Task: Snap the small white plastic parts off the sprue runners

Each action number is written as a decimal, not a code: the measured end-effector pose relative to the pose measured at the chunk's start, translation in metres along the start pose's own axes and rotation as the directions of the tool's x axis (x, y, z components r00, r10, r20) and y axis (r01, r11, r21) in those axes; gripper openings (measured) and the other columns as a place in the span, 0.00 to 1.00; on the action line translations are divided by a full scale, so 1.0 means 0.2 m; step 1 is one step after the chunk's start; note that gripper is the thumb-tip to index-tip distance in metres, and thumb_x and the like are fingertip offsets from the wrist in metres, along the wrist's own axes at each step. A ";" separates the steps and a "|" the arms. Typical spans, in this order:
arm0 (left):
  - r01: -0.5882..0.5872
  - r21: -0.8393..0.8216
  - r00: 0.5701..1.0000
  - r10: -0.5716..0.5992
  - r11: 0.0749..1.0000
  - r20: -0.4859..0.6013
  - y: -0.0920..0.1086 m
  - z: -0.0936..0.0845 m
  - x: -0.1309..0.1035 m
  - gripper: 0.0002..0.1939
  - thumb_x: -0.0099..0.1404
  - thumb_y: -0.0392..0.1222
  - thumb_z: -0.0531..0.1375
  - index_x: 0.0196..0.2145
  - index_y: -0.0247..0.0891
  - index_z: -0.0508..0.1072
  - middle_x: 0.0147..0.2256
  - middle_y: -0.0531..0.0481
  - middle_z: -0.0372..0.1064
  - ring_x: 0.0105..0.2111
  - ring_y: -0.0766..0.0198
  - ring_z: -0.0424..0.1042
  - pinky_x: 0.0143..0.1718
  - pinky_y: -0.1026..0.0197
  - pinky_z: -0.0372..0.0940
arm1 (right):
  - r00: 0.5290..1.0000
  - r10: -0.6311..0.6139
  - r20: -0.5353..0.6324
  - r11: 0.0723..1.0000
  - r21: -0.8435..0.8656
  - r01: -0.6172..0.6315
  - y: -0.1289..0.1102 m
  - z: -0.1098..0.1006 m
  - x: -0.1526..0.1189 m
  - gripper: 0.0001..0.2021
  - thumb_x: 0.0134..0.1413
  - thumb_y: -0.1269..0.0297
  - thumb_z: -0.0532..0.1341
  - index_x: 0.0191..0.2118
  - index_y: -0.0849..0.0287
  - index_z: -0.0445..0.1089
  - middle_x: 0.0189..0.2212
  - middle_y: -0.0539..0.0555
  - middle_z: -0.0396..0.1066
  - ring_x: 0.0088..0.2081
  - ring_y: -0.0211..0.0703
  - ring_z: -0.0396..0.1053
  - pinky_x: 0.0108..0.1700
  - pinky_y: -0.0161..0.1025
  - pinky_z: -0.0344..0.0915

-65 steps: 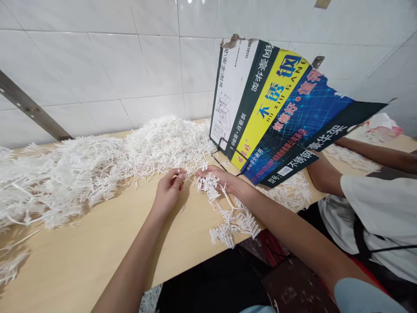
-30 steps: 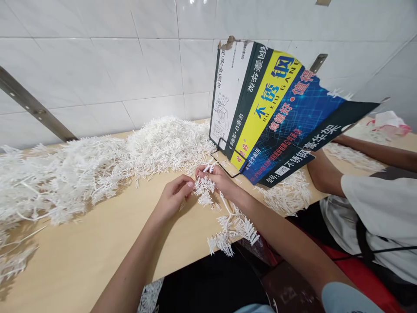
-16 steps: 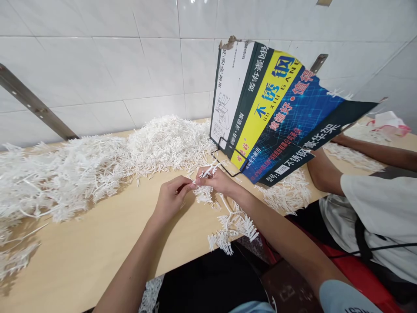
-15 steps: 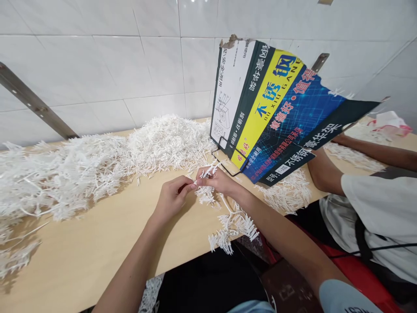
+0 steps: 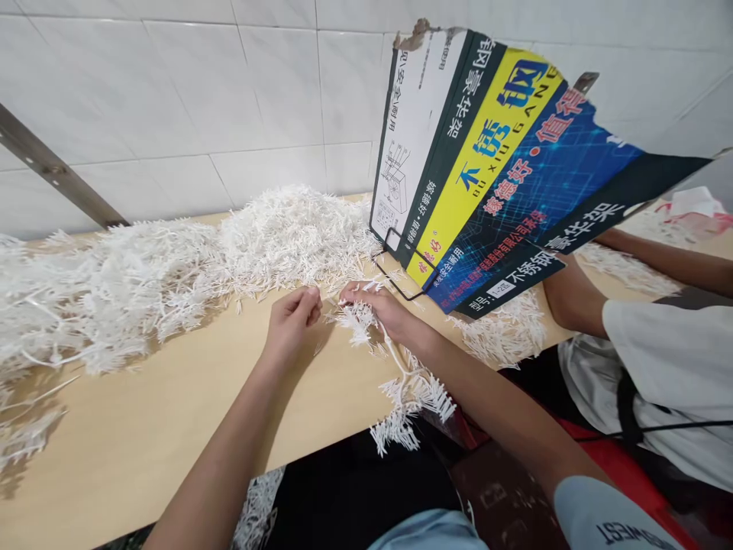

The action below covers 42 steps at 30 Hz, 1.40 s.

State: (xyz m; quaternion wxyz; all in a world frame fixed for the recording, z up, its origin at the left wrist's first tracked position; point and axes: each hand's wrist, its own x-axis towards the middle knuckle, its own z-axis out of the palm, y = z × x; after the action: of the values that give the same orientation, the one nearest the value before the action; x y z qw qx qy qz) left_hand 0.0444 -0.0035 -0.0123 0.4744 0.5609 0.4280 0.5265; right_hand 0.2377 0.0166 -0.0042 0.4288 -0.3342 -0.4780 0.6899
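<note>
My right hand (image 5: 375, 304) is closed around a white branching plastic sprue (image 5: 399, 359) with clusters of small thin prongs. The sprue's lower branches hang down beside my right forearm to the table's front edge. My left hand (image 5: 293, 315) is just to the left, apart from the sprue, its fingers curled in with thumb and fingertips together. What it holds, if anything, is hidden. Behind both hands, small loose white plastic pieces (image 5: 298, 237) lie in a long heap against the wall. A few stray pieces are scattered between and around my hands.
A torn printed cardboard sheet (image 5: 486, 160) stands at the right, propped in a black wire stand (image 5: 408, 294). Beyond it are another person's arm (image 5: 578, 298) and more white pieces (image 5: 504, 332). More sprues (image 5: 34, 321) lie at the left of the wooden table (image 5: 188, 412).
My left hand has drawn away from the sprue and my right hand, and its fingers have curled in. The right hand keeps the sprue. The camera view has tilted slightly down.
</note>
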 end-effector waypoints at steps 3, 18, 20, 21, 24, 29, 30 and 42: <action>0.010 0.204 0.995 0.011 0.979 -0.103 -0.02 0.02 0.01 0.11 0.68 0.49 0.62 0.43 0.39 0.73 0.36 0.49 0.71 0.34 0.63 0.68 0.36 0.61 0.63 | 0.996 -0.001 -0.092 1.000 -0.004 0.001 0.00 0.02 0.01 0.14 0.47 0.54 0.70 0.31 0.59 0.74 0.25 0.48 0.71 0.26 0.37 0.65 0.30 0.34 0.61; -0.078 0.469 0.995 0.038 0.880 0.094 0.00 0.04 -0.04 0.16 0.71 0.51 0.58 0.35 0.38 0.79 0.26 0.52 0.71 0.27 0.61 0.66 0.32 0.60 0.59 | 0.963 -0.231 -0.138 0.906 -0.392 0.161 0.03 -0.01 0.04 0.09 0.56 0.57 0.66 0.34 0.57 0.78 0.33 0.51 0.76 0.39 0.43 0.72 0.45 0.39 0.66; -0.075 0.446 0.996 0.049 0.892 0.069 0.00 0.03 -0.04 0.15 0.71 0.51 0.58 0.36 0.38 0.79 0.26 0.53 0.71 0.28 0.62 0.66 0.32 0.60 0.58 | 0.980 -0.183 -0.082 0.914 -0.381 0.138 0.03 -0.02 0.04 0.10 0.55 0.57 0.67 0.35 0.58 0.78 0.34 0.52 0.77 0.40 0.44 0.72 0.47 0.40 0.66; -0.082 0.444 0.997 0.068 0.892 0.048 0.00 0.03 -0.04 0.16 0.72 0.51 0.57 0.37 0.38 0.78 0.27 0.52 0.71 0.28 0.62 0.65 0.33 0.60 0.58 | 0.987 -0.152 -0.060 0.915 -0.386 0.117 0.03 -0.03 0.03 0.10 0.54 0.56 0.68 0.35 0.58 0.77 0.34 0.52 0.77 0.40 0.45 0.72 0.46 0.40 0.66; -0.120 0.470 0.990 0.141 0.874 -0.009 -0.01 0.04 -0.05 0.16 0.73 0.52 0.56 0.37 0.39 0.77 0.28 0.51 0.71 0.28 0.62 0.65 0.33 0.61 0.59 | 0.995 -0.100 -0.028 0.900 -0.429 0.078 0.05 -0.04 0.03 0.13 0.52 0.53 0.70 0.33 0.59 0.76 0.31 0.51 0.75 0.36 0.43 0.71 0.42 0.40 0.65; -0.139 0.488 0.987 0.158 0.862 0.002 -0.01 0.04 -0.05 0.17 0.73 0.52 0.56 0.38 0.38 0.79 0.29 0.49 0.74 0.28 0.61 0.67 0.33 0.61 0.60 | 0.984 -0.177 -0.017 0.883 -0.444 0.151 0.06 -0.03 0.03 0.14 0.52 0.51 0.71 0.33 0.58 0.77 0.31 0.51 0.76 0.36 0.45 0.71 0.42 0.41 0.65; -0.137 0.488 0.989 0.147 0.862 0.019 -0.01 0.04 -0.05 0.18 0.73 0.52 0.56 0.39 0.38 0.79 0.29 0.49 0.74 0.28 0.61 0.68 0.33 0.61 0.61 | 0.980 -0.197 -0.026 0.878 -0.450 0.164 0.06 -0.03 0.03 0.14 0.52 0.51 0.70 0.33 0.58 0.77 0.31 0.52 0.76 0.37 0.46 0.71 0.43 0.41 0.66; -0.295 0.511 0.955 0.235 0.807 0.181 0.00 0.05 -0.05 0.17 0.74 0.51 0.57 0.53 0.41 0.76 0.51 0.43 0.75 0.46 0.56 0.73 0.48 0.56 0.66 | 0.973 -0.230 0.009 0.719 -0.673 0.176 0.07 -0.04 0.04 0.09 0.53 0.55 0.70 0.32 0.53 0.77 0.30 0.53 0.77 0.37 0.49 0.70 0.41 0.42 0.63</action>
State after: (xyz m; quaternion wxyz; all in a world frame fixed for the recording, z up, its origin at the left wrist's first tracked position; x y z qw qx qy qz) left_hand 0.0533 -0.0145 -0.0132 0.2445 0.7523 0.4481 0.4166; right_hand 0.2384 0.0241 -0.0205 0.3707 -0.4369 -0.7107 0.4081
